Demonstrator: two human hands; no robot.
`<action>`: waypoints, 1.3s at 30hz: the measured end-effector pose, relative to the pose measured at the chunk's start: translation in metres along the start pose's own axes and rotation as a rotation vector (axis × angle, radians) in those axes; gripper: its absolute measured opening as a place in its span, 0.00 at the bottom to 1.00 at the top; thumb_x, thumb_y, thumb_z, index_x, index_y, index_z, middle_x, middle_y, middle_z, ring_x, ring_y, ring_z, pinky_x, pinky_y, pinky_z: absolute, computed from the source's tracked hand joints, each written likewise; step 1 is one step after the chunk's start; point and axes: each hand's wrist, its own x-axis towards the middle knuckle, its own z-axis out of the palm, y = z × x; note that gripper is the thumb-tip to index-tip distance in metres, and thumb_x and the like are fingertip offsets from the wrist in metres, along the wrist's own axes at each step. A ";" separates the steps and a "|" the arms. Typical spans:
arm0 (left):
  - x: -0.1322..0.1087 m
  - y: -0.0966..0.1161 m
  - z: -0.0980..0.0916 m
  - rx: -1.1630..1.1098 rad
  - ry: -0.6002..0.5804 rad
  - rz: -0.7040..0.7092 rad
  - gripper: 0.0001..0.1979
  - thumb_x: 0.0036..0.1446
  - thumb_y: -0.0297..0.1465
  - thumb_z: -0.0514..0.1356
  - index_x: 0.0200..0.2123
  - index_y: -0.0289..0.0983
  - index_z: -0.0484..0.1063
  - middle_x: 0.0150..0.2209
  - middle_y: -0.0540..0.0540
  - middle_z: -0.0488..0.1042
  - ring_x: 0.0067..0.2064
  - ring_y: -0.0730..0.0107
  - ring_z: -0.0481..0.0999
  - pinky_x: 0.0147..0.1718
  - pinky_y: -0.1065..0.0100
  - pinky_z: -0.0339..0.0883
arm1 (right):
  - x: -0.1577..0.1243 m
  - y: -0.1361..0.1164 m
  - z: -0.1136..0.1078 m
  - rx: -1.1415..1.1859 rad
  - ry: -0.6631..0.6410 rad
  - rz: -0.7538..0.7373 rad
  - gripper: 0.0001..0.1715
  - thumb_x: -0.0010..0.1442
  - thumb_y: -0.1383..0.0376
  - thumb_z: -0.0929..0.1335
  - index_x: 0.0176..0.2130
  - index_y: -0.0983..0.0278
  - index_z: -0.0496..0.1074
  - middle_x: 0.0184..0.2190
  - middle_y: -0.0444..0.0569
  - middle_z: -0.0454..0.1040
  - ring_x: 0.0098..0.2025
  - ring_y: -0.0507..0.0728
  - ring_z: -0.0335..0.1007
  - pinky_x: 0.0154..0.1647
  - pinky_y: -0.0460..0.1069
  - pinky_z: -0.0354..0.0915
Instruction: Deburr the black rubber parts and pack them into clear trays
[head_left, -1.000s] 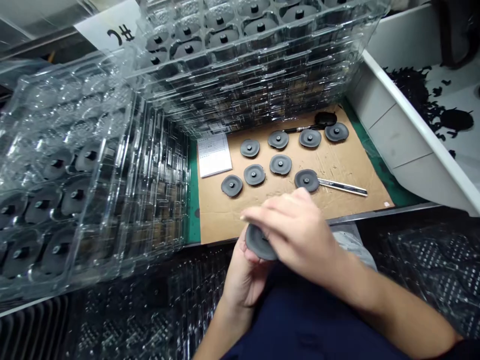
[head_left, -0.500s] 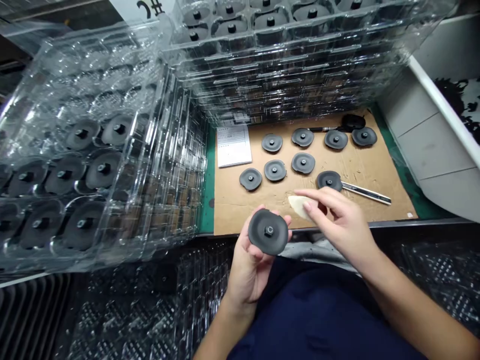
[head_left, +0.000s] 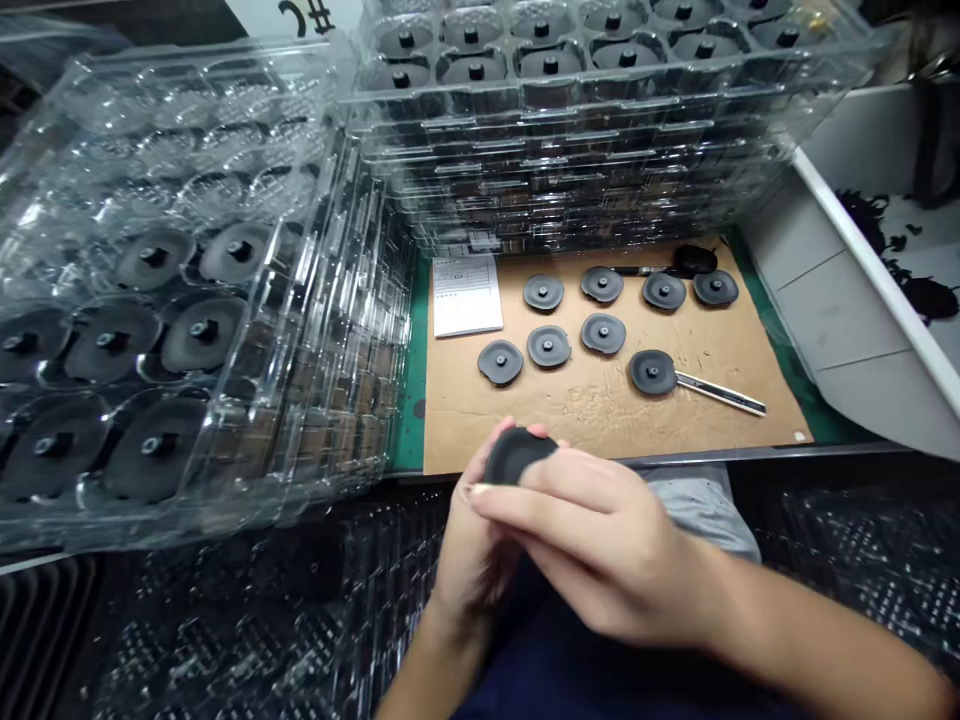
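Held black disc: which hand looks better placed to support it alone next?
Left hand, probably: its fingers line the far edge of the black disc; the right hand covers its near side.

"#C" is read upside down on a white sheet (head_left: 259, 14); print on the paper pad (head_left: 466, 312) cannot be made out.

Cardboard (head_left: 592, 410) brightly lit, white glare on clear trays (head_left: 600, 135), shadowy foreground, edges stretched

From the worker's head, a camera looks forward and down past nearby hands (head_left: 607, 545) to the counter (head_left: 409, 430).
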 end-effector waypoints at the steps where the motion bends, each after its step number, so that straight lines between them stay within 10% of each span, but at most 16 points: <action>1: 0.001 0.000 -0.002 -0.032 -0.018 0.008 0.32 0.36 0.41 0.72 0.49 0.46 0.71 0.49 0.48 0.74 0.50 0.56 0.74 0.51 0.62 0.67 | -0.006 0.002 -0.004 0.021 -0.053 0.019 0.18 0.60 0.74 0.62 0.49 0.69 0.70 0.35 0.51 0.73 0.38 0.53 0.68 0.42 0.48 0.66; 7: 0.003 -0.006 -0.002 -0.206 -0.056 -0.011 0.29 0.39 0.42 0.69 0.49 0.46 0.72 0.51 0.48 0.73 0.51 0.61 0.74 0.50 0.66 0.68 | -0.034 0.049 -0.023 0.073 0.069 0.319 0.13 0.62 0.67 0.64 0.45 0.61 0.74 0.35 0.47 0.74 0.35 0.51 0.69 0.35 0.46 0.66; 14: -0.005 -0.011 0.005 -0.311 -0.162 -0.091 0.28 0.44 0.45 0.65 0.51 0.48 0.70 0.53 0.49 0.72 0.51 0.55 0.74 0.51 0.60 0.68 | -0.051 0.118 0.017 -0.144 0.150 0.388 0.16 0.60 0.65 0.65 0.48 0.61 0.74 0.41 0.52 0.73 0.46 0.59 0.65 0.50 0.58 0.62; 20: -0.002 -0.016 0.016 -0.181 -0.088 -0.069 0.29 0.55 0.50 0.53 0.60 0.53 0.56 0.55 0.45 0.69 0.46 0.57 0.77 0.43 0.59 0.71 | -0.077 0.101 0.002 -0.114 0.254 0.395 0.18 0.62 0.69 0.60 0.50 0.60 0.71 0.46 0.52 0.70 0.49 0.57 0.65 0.52 0.57 0.62; 25: 0.008 -0.029 0.022 0.472 -0.004 0.365 0.42 0.54 0.30 0.63 0.64 0.50 0.39 0.55 0.42 0.67 0.53 0.62 0.70 0.54 0.60 0.60 | -0.103 0.095 -0.007 -0.067 0.292 0.445 0.15 0.62 0.70 0.60 0.42 0.61 0.74 0.38 0.50 0.73 0.43 0.56 0.68 0.44 0.54 0.65; 34: 0.012 -0.030 0.032 0.876 -0.179 0.630 0.49 0.42 0.16 0.67 0.60 0.48 0.43 0.52 0.41 0.69 0.53 0.57 0.69 0.54 0.53 0.59 | -0.105 0.060 -0.034 0.191 0.427 0.460 0.13 0.59 0.70 0.67 0.44 0.59 0.73 0.38 0.49 0.74 0.42 0.55 0.69 0.42 0.51 0.67; 39: 0.011 -0.027 0.039 0.977 -0.234 0.576 0.53 0.44 0.19 0.67 0.63 0.48 0.37 0.53 0.41 0.68 0.55 0.57 0.67 0.56 0.54 0.56 | -0.086 0.054 -0.055 0.476 0.192 0.575 0.14 0.58 0.66 0.68 0.46 0.59 0.73 0.36 0.47 0.74 0.39 0.52 0.72 0.43 0.49 0.69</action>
